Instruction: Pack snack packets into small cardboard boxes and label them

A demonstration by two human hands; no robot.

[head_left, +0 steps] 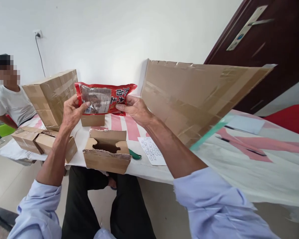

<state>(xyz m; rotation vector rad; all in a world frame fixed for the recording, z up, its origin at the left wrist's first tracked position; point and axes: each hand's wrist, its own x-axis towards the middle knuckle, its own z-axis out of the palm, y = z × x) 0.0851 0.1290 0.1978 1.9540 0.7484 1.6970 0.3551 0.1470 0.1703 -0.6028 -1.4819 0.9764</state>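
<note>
A red plastic food packet with a clear window and dark printed characters is held up in the air, lying sideways between my hands. My left hand pinches its left end, thumb on the near face. The right end is gripped by my right hand, also with the thumb in front. Below the packet an open cardboard box stands at the table's near edge, its flaps up and its inside dark. Another small cardboard box sits behind, partly hidden by the packet.
Stacked cartons and closed small boxes stand on the left. A large cardboard sheet leans on the right. A printed paper sheet, a green object and a pen lie on the table. A person sits at far left.
</note>
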